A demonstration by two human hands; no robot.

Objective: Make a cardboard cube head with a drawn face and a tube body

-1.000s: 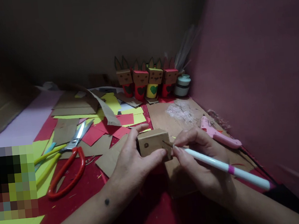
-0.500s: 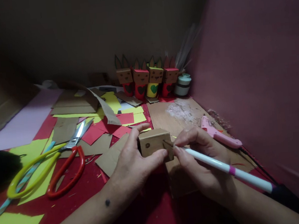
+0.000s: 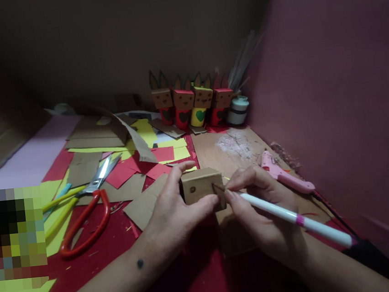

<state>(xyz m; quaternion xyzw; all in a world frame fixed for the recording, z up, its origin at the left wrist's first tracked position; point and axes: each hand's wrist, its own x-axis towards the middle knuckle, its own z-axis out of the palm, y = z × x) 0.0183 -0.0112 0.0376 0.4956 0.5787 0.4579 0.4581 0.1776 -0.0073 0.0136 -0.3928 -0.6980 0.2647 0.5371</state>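
My left hand (image 3: 175, 198) grips a small brown cardboard box (image 3: 201, 186), with the thumb along its lower front face. A dark round dot shows on the left of that face. Pinched in the fingers of my right hand (image 3: 260, 204) is a white marker pen (image 3: 276, 209) with a purple band. Its dark tip touches the right part of the box's face, where a second mark is partly covered. Below the box lies a flat piece of cardboard (image 3: 238, 238).
Scissors (image 3: 97, 187) with red and yellow handles lie left among coloured paper and cardboard scraps (image 3: 126, 187). A pink glue gun (image 3: 283, 174) rests on a board at right. Several box-headed cardboard figures (image 3: 184, 103) stand at the back beside a pale jar (image 3: 238, 110).
The pen has shifted very slightly at the box's face. Both hands and the box stay almost where they were. A patch at the left edge is now pixelated.
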